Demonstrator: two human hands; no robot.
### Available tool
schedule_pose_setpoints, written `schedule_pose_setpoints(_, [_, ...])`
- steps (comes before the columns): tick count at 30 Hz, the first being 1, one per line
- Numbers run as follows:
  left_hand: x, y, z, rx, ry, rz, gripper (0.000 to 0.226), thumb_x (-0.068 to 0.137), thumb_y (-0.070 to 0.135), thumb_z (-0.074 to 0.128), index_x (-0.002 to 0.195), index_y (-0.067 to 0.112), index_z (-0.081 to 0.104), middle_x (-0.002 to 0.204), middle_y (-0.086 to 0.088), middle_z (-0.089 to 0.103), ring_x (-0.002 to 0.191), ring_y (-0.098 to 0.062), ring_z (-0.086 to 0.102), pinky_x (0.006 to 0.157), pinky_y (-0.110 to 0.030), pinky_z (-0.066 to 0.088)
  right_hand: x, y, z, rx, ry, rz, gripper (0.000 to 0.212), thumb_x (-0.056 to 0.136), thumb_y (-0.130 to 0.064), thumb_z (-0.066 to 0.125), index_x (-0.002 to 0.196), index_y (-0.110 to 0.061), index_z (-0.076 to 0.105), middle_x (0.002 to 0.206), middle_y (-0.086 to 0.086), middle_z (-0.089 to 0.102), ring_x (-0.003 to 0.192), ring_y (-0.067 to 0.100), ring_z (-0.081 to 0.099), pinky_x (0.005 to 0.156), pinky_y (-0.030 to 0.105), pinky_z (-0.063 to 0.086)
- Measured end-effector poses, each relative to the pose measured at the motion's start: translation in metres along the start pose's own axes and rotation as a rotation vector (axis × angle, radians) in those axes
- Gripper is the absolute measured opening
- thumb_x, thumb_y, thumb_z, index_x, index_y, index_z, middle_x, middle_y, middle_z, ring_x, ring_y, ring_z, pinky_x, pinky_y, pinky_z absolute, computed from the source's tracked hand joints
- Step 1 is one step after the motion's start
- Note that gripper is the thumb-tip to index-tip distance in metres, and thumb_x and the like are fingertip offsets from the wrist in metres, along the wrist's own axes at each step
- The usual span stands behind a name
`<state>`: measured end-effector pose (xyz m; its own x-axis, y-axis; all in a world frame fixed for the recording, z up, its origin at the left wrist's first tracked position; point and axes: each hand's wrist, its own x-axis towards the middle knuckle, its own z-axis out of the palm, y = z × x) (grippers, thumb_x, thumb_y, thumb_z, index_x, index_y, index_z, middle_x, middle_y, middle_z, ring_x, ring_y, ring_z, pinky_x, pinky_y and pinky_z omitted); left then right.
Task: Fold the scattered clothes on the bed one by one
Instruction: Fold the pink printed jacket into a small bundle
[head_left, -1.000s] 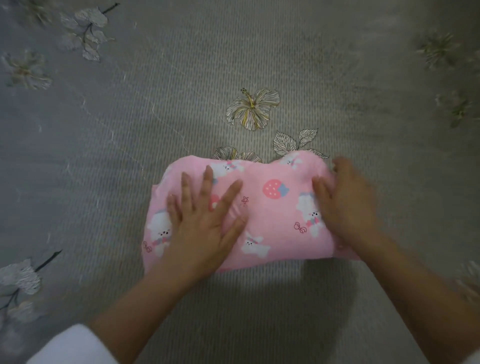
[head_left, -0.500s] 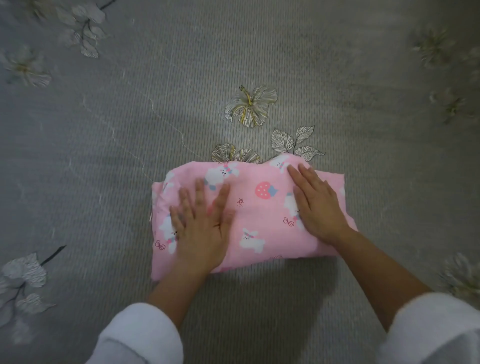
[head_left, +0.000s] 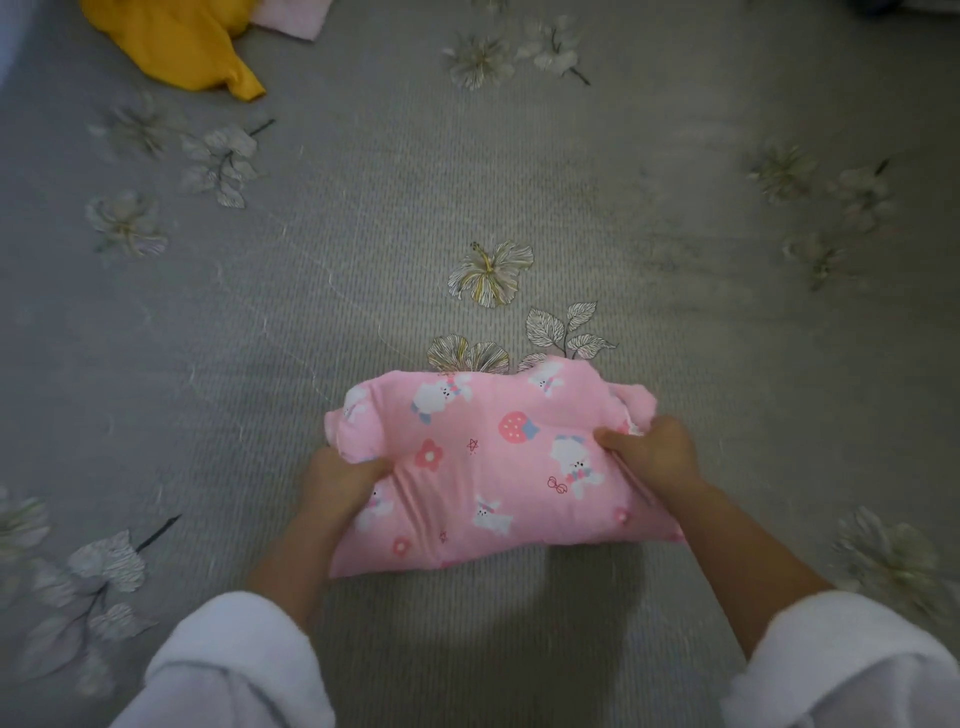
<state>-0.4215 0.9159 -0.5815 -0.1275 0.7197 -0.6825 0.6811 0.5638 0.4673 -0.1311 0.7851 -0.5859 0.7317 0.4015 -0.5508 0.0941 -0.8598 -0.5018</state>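
Head view: gripping folded pink garment (head_left: 483, 467) at both ends, left hand (head_left: 340, 483) and right hand (head_left: 654, 457) fingers curled into cloth, on bed (head_left: 363, 234) near middle; probably finishing this piece, next needing a level lift aside, then fetching yellow garment (head_left: 176, 41).

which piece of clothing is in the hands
The pink bunny-print garment, gripped at both ends by the left hand and right hand; the yellow garment and pale pink cloth lie untouched.

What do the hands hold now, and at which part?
Both hold the folded pink garment: the left hand grips its left end, the right hand its right end.
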Motion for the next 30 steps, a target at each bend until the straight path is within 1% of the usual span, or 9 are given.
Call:
schedule_pose_setpoints(2, [-0.020, 0.003, -0.007, 0.012, 0.006, 0.081, 0.073, 0.060, 0.039, 0.078, 0.121, 0.005, 0.058, 0.113, -0.017, 0.065, 0.102, -0.033, 0.063, 0.087, -0.038, 0.049, -0.023, 0.004, -0.008, -0.020, 0.050, -0.030, 0.056, 0.061, -0.052, 0.074, 0.096, -0.010, 0.064, 0.094, 0.010, 0.067, 0.090, 0.030, 0.063, 0.084, 0.046, 0.049])
schedule_pose_setpoints(4, [-0.043, 0.007, -0.014, 0.037, 0.029, 0.155, 0.080, 0.058, 0.047, 0.075, 0.125, 0.011, 0.052, 0.116, -0.013, 0.063, 0.105, -0.033, 0.061, 0.092, -0.045, 0.047, -0.046, 0.015, -0.021, -0.001, 0.105, -0.046, 0.051, 0.064, -0.053, 0.074, 0.096, -0.014, 0.062, 0.094, 0.008, 0.067, 0.090, 0.030, 0.064, 0.084, 0.046, 0.050])
schedule_pose_setpoints(6, [-0.071, 0.015, -0.021, 0.066, 0.050, 0.206, 0.072, 0.067, 0.042, 0.076, 0.126, 0.011, 0.048, 0.117, -0.013, 0.061, 0.108, -0.036, 0.059, 0.092, -0.044, 0.044, -0.071, 0.024, -0.042, 0.046, 0.153, -0.044, 0.045, 0.068, -0.048, 0.076, 0.095, -0.014, 0.062, 0.092, 0.008, 0.068, 0.088, 0.030, 0.064, 0.081, 0.044, 0.051])
schedule_pose_setpoints(11, [-0.146, 0.036, -0.019, 0.149, 0.036, 0.309, 0.068, 0.066, 0.046, 0.068, 0.121, 0.013, 0.044, 0.115, -0.015, 0.061, 0.108, -0.037, 0.058, 0.099, -0.049, 0.040, -0.126, 0.053, -0.106, 0.131, 0.234, -0.054, 0.039, 0.072, -0.040, 0.078, 0.094, -0.013, 0.061, 0.093, 0.009, 0.068, 0.088, 0.030, 0.064, 0.077, 0.039, 0.050])
schedule_pose_setpoints(14, [-0.192, 0.047, -0.002, 0.195, 0.016, 0.367, 0.060, 0.075, 0.034, 0.072, 0.122, 0.012, 0.041, 0.113, -0.016, 0.061, 0.108, -0.038, 0.057, 0.098, -0.045, 0.038, -0.157, 0.080, -0.153, 0.205, 0.298, -0.071, 0.034, 0.073, -0.032, 0.079, 0.093, -0.013, 0.059, 0.090, 0.009, 0.065, 0.084, 0.028, 0.062, 0.071, 0.035, 0.046])
schedule_pose_setpoints(20, [-0.298, 0.061, 0.075, 0.150, -0.106, 0.562, 0.061, 0.075, 0.030, 0.071, 0.124, 0.009, 0.042, 0.112, -0.015, 0.061, 0.107, -0.036, 0.058, 0.088, -0.037, 0.041, -0.204, 0.177, -0.254, 0.343, 0.405, -0.025, 0.040, 0.075, -0.034, 0.077, 0.106, -0.011, 0.064, 0.092, 0.004, 0.064, 0.084, 0.023, 0.059, 0.073, 0.031, 0.042])
schedule_pose_setpoints(24, [-0.375, 0.071, 0.149, 0.154, -0.174, 0.687, 0.070, 0.057, 0.045, 0.058, 0.119, 0.015, 0.043, 0.103, -0.009, 0.061, 0.101, -0.035, 0.060, 0.096, -0.050, 0.042, -0.226, 0.257, -0.337, 0.414, 0.473, -0.023, 0.036, 0.077, -0.031, 0.076, 0.105, -0.011, 0.065, 0.093, 0.006, 0.066, 0.088, 0.026, 0.062, 0.074, 0.031, 0.045])
schedule_pose_setpoints(27, [-0.440, 0.084, 0.204, 0.174, -0.201, 0.771, 0.070, 0.056, 0.045, 0.056, 0.118, 0.015, 0.044, 0.103, -0.008, 0.062, 0.101, -0.035, 0.059, 0.099, -0.050, 0.040, -0.244, 0.313, -0.400, 0.462, 0.564, -0.021, 0.034, 0.077, -0.030, 0.076, 0.102, -0.008, 0.066, 0.093, 0.009, 0.068, 0.086, 0.027, 0.063, 0.071, 0.030, 0.043])
schedule_pose_setpoints(30, [-0.501, 0.099, 0.254, 0.201, -0.246, 0.860, 0.070, 0.059, 0.044, 0.056, 0.120, 0.014, 0.043, 0.096, -0.003, 0.055, 0.102, -0.035, 0.058, 0.099, -0.050, 0.039, -0.259, 0.360, -0.458, 0.486, 0.663, -0.018, 0.045, 0.068, -0.040, 0.076, 0.098, -0.009, 0.066, 0.093, 0.010, 0.069, 0.086, 0.028, 0.065, 0.075, 0.037, 0.051])
